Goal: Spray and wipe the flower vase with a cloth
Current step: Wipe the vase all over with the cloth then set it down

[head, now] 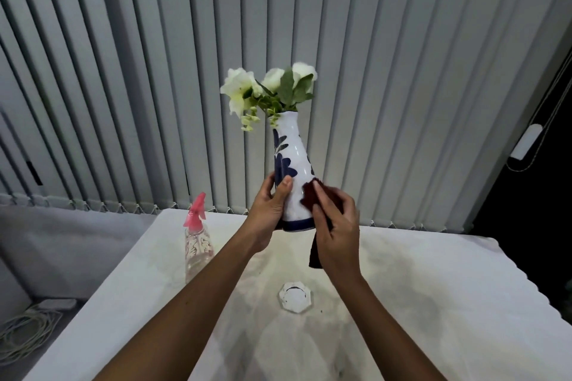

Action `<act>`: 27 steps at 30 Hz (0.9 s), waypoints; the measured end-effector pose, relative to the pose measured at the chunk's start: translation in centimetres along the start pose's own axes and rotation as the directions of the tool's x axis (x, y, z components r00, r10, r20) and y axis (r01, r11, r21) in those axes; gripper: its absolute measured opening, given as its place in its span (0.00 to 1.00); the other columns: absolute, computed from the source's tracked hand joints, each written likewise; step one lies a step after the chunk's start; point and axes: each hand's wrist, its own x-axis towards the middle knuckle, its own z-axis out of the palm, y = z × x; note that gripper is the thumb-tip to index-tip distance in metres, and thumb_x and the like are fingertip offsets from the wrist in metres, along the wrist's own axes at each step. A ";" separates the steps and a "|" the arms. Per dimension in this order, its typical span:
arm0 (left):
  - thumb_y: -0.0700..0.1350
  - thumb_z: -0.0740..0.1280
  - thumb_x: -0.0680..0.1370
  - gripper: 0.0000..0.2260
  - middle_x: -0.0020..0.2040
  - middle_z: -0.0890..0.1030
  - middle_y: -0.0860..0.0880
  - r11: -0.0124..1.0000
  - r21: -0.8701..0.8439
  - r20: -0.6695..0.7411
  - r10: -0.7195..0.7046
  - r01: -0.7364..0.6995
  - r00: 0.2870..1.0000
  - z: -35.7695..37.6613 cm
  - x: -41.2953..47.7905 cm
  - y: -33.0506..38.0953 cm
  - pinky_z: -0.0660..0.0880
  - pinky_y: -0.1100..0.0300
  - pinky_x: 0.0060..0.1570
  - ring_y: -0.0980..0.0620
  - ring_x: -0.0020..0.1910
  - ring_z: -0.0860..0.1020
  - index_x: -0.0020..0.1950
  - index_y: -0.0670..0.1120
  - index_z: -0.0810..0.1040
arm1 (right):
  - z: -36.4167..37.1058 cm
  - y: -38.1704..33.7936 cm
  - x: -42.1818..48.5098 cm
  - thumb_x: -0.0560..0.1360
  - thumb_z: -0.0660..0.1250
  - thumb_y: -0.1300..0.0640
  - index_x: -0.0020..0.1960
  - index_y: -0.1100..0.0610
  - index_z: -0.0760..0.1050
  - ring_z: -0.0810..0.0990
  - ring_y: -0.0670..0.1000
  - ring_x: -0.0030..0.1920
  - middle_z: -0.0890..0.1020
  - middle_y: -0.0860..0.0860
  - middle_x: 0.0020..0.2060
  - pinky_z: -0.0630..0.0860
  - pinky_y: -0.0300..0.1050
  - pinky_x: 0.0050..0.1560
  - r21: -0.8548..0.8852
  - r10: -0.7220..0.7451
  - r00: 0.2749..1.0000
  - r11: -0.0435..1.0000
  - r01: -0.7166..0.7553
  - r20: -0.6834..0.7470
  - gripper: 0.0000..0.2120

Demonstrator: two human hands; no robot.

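A tall white vase (293, 158) with dark blue leaf patterns and a blue base band is held up above the table, nearly upright. White flowers (269, 83) with green leaves stick out of its neck. My left hand (270, 207) grips the vase's lower left side. My right hand (335, 226) presses a dark maroon cloth (311, 196) against the lower right side, and one end of the cloth hangs below the hand.
A clear spray bottle (198, 244) with a pink trigger head stands on the white-covered table (433, 303) at the left. A small clear octagonal glass dish (295, 295) lies mid-table. Vertical blinds (154, 71) fill the back; coiled cables (24, 331) lie on the floor at left.
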 end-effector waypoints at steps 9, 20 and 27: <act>0.48 0.60 0.81 0.06 0.46 0.82 0.63 0.998 0.065 0.145 -0.023 0.014 0.989 0.6 -1.1 -1.0 0.77 0.62 0.40 0.63 0.43 0.80 0.54 0.57 0.74 | -0.5 -2.8 8.5 0.80 0.60 0.54 0.70 0.47 0.68 0.74 0.45 0.56 0.74 0.47 0.55 0.68 0.36 0.60 0.036 0.097 0.995 0.995 -0.097 -0.005 0.18; 0.54 0.68 0.74 0.20 0.64 0.79 0.47 0.991 0.057 0.246 -0.131 0.120 0.961 -0.2 -0.9 -0.6 0.75 0.50 0.62 0.47 0.61 0.78 0.65 0.56 0.71 | -0.2 -3.5 6.9 0.78 0.61 0.52 0.69 0.45 0.69 0.75 0.52 0.58 0.76 0.53 0.59 0.69 0.42 0.62 -0.066 -0.010 0.999 0.998 0.007 -0.048 0.19; 0.49 0.75 0.62 0.28 0.61 0.79 0.45 0.990 -0.138 0.129 0.002 0.016 0.992 0.2 -0.4 -0.8 0.80 0.58 0.48 0.51 0.51 0.81 0.60 0.52 0.73 | -1.0 -2.7 5.5 0.80 0.60 0.55 0.68 0.45 0.72 0.78 0.42 0.57 0.79 0.47 0.58 0.74 0.43 0.62 0.140 0.188 0.980 0.970 -0.197 0.073 0.17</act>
